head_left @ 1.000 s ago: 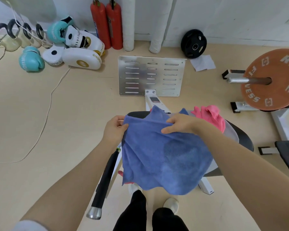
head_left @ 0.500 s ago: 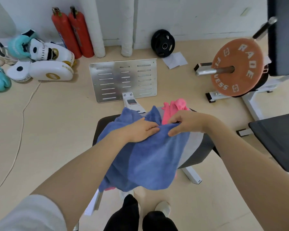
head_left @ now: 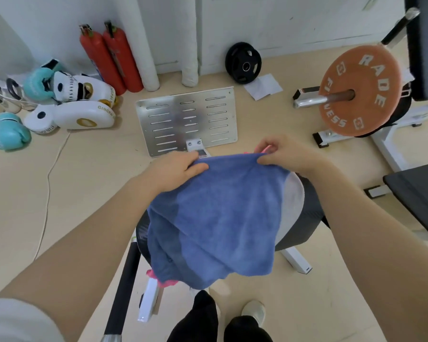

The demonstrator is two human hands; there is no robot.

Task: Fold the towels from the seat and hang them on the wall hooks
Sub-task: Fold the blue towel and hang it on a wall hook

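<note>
Left hand (head_left: 176,171) and right hand (head_left: 286,154) each pinch the far edge of a blue towel (head_left: 218,218) draped over the seat (head_left: 304,215).

The blue towel (head_left: 220,218) hides most of the seat (head_left: 304,218) and what seems a pink towel (head_left: 164,282), only its edges peeking out.

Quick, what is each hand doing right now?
Left hand: grips the top edge of the blue towel.
Right hand: pinches the same towel's top edge.
</note>
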